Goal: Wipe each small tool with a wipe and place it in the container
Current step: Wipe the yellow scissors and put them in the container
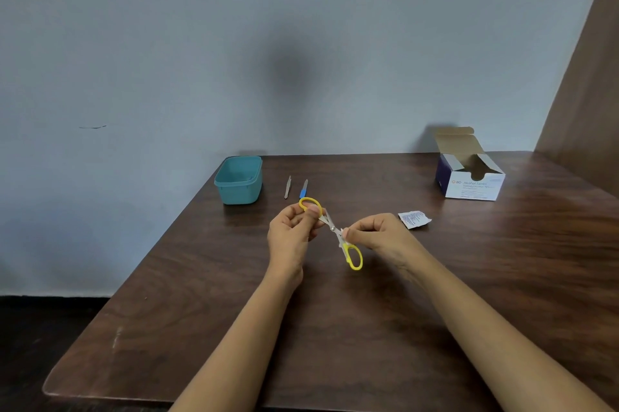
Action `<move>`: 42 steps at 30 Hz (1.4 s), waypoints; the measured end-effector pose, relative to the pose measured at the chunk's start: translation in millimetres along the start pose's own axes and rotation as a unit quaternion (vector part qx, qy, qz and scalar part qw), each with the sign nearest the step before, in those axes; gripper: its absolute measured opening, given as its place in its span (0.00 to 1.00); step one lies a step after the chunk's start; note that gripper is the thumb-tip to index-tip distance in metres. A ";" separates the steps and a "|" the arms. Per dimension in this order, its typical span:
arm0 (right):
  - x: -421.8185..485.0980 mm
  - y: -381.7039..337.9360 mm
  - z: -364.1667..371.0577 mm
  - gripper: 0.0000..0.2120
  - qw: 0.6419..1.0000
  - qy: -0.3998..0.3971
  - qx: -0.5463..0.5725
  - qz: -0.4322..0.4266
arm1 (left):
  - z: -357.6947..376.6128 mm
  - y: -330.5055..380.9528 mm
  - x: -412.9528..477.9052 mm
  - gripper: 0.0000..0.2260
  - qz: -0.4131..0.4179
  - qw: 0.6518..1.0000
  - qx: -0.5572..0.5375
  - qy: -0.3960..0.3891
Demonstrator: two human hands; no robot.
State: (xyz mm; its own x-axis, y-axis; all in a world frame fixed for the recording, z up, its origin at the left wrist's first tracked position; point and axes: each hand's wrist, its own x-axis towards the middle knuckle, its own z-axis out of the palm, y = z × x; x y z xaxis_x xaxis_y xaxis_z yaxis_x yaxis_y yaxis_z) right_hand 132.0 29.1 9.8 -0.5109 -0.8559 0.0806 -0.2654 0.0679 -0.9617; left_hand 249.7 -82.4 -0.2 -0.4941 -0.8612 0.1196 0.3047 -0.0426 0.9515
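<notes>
Small yellow-handled scissors (352,254) are held spread wide open above the middle of the table. My left hand (291,230) grips one yellow loop at the upper left. My right hand (378,232) pinches a small white wipe (342,233) against the metal near the pivot, just above the other loop. Metal tweezers (287,187) and a blue-handled tool (303,189) lie side by side beyond my hands. A teal plastic container (238,179) stands open at the table's far left corner.
An opened box of alcohol swabs (470,173) stands at the far right. A torn swab wrapper (414,219) lies just right of my right hand. The dark wooden table (201,311) meets the wall at the back; a wooden panel rises on the right.
</notes>
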 end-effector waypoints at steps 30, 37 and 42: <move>-0.2 -6.7 -4.0 0.03 0.994 0.092 0.046 -0.042 | 3.0 3.5 -5.2 0.04 -0.011 0.998 0.021 -0.066; 3.2 -1.8 -6.6 0.06 0.985 0.134 -0.059 -0.087 | 3.7 2.9 -5.8 0.04 -0.024 0.996 0.023 -0.077; 2.6 -3.9 -7.1 0.05 0.995 0.086 -0.014 -0.051 | 2.7 3.9 -5.6 0.04 -0.024 0.996 0.026 -0.077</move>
State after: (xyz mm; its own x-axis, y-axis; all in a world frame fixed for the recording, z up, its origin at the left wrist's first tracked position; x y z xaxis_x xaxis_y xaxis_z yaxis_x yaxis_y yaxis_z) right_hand 125.8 30.3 15.6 -0.6116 -0.7589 0.2238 -0.3444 0.0007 -0.9388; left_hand 251.5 -76.3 3.6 -0.6276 -0.7706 0.1109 0.2360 -0.0525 0.9703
